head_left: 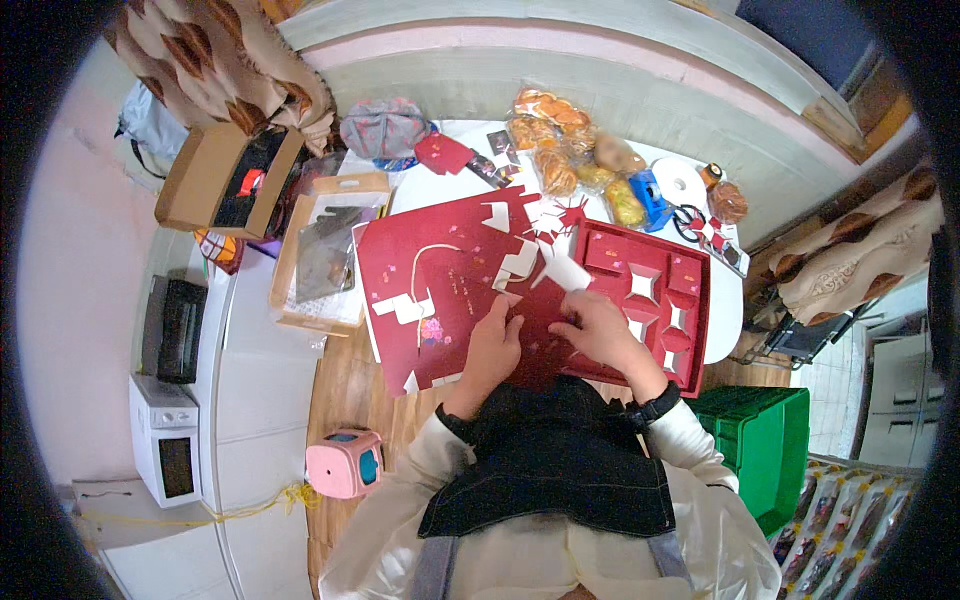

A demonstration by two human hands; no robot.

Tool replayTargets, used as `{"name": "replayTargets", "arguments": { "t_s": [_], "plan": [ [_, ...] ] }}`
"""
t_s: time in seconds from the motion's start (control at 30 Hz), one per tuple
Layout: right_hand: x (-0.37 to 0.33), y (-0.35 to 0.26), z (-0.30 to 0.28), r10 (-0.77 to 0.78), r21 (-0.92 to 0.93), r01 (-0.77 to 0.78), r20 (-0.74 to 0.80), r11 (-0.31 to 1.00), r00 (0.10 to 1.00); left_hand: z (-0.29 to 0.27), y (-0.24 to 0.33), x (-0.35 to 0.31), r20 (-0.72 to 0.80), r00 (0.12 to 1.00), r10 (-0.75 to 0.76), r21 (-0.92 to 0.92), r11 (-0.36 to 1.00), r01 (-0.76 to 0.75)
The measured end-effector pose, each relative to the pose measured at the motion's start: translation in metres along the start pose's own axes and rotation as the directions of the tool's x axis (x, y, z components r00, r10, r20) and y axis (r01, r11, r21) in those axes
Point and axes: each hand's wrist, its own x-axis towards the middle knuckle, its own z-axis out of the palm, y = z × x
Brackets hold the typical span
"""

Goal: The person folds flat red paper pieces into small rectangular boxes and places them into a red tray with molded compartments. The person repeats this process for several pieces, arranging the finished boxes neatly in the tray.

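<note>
A large red printed cardboard sheet (390, 260) with white cut-outs lies on the table in front of me. My left hand (492, 350) is closed at the near edge of a darker red cardboard piece (540, 325), thumb and forefinger together. Opposite it, my right hand (602, 335) has its fingers curled in at the right side of that piece; what they grip is hidden. A white card piece (566, 272) stands just beyond the right fingertips. To the right lies a red compartment tray (696, 340) with several white-edged openings.
White card scraps (548, 218) lie past the sheet. Bagged breads (552, 130), a blue tape dispenser (650, 202) and a white roll (678, 180) stand at the back. Left is a shallow cardboard box (285, 290); a green crate (755, 440) sits below right, a pink stool (343, 465) below left.
</note>
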Motion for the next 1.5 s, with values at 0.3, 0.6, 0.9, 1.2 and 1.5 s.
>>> {"name": "replayTargets", "arguments": {
  "t_s": [0.3,0.6,0.9,1.2,1.5],
  "plan": [
    [-0.004,-0.011,0.015,-0.187,0.072,0.198,-0.142,0.978,0.972,-0.048,0.037,0.006,0.416,0.909,0.032,0.216,0.967,-0.133],
    [-0.010,-0.053,-0.027,-0.409,-0.333,0.273,-0.463,0.903,0.786,-0.012,0.048,0.013,0.207,0.975,0.078,-0.196,0.980,-0.037],
    [-0.035,-0.043,-0.052,-0.222,0.121,0.297,-0.422,0.947,0.879,-0.003,0.079,0.002,0.256,0.964,-0.074,-0.770,0.588,0.250],
    [-0.029,-0.030,-0.028,-0.195,0.217,0.340,-0.499,0.915,0.844,0.005,0.069,0.016,0.178,0.971,-0.158,-0.546,0.805,0.231],
    [-0.020,0.023,-0.008,-0.001,0.607,0.116,-0.186,0.787,0.983,-0.001,0.060,0.002,0.232,0.973,-0.004,-0.362,0.928,0.090]
  ]
}}
